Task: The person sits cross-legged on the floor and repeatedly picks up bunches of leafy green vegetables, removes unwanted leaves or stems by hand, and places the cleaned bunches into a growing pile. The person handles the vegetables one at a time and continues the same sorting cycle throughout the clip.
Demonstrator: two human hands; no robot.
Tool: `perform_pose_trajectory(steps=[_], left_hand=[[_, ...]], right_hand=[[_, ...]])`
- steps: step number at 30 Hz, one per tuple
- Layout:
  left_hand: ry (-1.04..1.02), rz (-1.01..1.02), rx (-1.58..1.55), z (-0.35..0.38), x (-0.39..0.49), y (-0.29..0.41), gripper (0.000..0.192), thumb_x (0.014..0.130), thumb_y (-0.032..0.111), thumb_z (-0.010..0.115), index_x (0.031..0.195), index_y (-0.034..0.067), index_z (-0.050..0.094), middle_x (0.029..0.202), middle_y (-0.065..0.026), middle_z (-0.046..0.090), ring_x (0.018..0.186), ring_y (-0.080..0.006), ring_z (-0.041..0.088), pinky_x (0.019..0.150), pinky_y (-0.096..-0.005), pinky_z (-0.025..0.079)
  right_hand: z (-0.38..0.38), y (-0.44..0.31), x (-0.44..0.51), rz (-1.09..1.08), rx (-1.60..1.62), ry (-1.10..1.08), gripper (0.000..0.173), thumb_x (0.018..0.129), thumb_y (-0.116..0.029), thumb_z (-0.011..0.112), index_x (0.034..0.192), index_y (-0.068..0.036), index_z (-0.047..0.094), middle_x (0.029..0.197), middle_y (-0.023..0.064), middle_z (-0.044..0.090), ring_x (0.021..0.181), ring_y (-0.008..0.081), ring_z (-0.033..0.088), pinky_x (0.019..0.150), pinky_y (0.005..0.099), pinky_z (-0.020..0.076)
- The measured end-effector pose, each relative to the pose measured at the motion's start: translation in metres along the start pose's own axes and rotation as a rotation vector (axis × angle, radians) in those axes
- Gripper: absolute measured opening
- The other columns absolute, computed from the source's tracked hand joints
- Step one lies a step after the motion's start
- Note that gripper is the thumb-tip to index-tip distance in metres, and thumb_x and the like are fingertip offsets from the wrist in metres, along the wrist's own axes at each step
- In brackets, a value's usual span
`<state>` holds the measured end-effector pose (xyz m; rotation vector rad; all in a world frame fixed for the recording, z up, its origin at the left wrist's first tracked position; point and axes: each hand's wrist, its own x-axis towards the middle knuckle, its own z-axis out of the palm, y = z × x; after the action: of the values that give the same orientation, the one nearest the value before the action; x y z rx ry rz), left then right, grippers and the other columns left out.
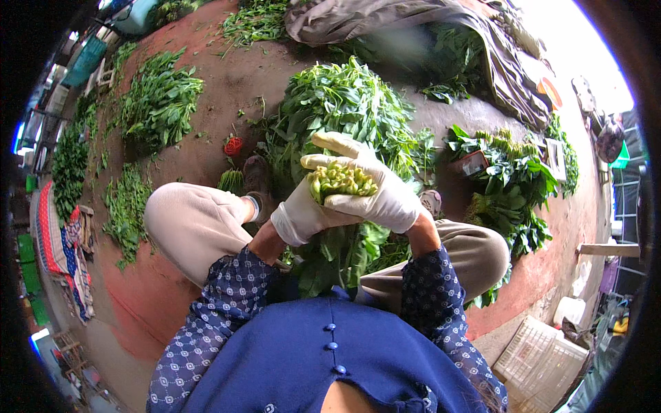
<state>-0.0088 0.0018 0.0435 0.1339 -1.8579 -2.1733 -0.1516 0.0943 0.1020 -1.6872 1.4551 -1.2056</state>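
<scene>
A bunch of leafy greens (342,181) is held in front of me, its pale green stem ends bundled together and facing up. Its broad leaves hang down below my wrists, over my lap. My left hand (305,212), in a white glove, grips the bunch from the left and below; most of its fingers are hidden. My right hand (384,192), gloved too, wraps it from the right, thumb on the near side and fingers stretched along the far side. Just beyond both hands lies a large heap of loose greens (346,103).
Tied bunches (508,149) lie at the right beside a small reddish-brown container (471,163). More greens (162,100) are spread at the left, near red twine (233,146). A dark cloth (372,20) covers greens at the back. A white plastic crate (539,356) stands at lower right.
</scene>
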Motion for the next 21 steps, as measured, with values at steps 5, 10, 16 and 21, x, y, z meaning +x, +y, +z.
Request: perform_pose_trajectory(steps=[5,10,16,21], left_hand=[[0.011,0.32,0.462,0.003,0.006,0.011,0.055,0.071,0.008,0.081,0.121,0.008,0.057,0.116,-0.0043,0.063,0.107,-0.0144,0.059,0.092,-0.0305,0.049],[-0.049,-0.034,-0.125,0.0,-0.003,0.024,0.065,0.069,0.01,0.083,0.126,0.006,0.053,0.123,-0.005,0.059,0.112,-0.0144,0.056,0.096,-0.0313,0.046],[-0.176,0.005,0.202,0.007,0.004,-0.007,0.068,0.076,0.017,0.076,0.135,0.008,0.044,0.135,-0.0092,0.049,0.126,-0.0184,0.046,0.106,-0.0327,0.038],[-0.33,0.185,0.142,0.004,0.014,-0.043,0.04,0.093,0.014,0.058,0.131,0.01,0.049,0.133,-0.0084,0.05,0.124,-0.0178,0.048,0.106,-0.031,0.039]], right_hand=[[-0.005,-0.014,0.003,0.019,0.032,-0.06,0.05,0.077,-0.027,0.075,0.124,-0.014,0.062,0.138,0.0103,0.05,0.132,0.0302,0.038,0.111,0.0416,0.0294],[-0.009,-0.015,0.005,0.165,0.384,-0.204,0.116,0.051,-0.041,0.093,0.144,-0.002,0.036,0.148,0.0101,0.037,0.137,0.0208,0.033,0.113,0.0363,0.0246],[-0.008,-0.021,0.007,0.013,0.309,-0.324,0.088,0.061,-0.04,0.088,0.135,-0.009,0.051,0.149,0.0176,0.032,0.138,0.0312,0.03,0.112,0.0439,0.0247],[-0.008,-0.03,0.002,0.044,0.237,-0.278,0.061,0.065,-0.016,0.081,0.12,-0.002,0.059,0.139,0.0154,0.048,0.13,0.0285,0.041,0.108,0.0401,0.0331]])
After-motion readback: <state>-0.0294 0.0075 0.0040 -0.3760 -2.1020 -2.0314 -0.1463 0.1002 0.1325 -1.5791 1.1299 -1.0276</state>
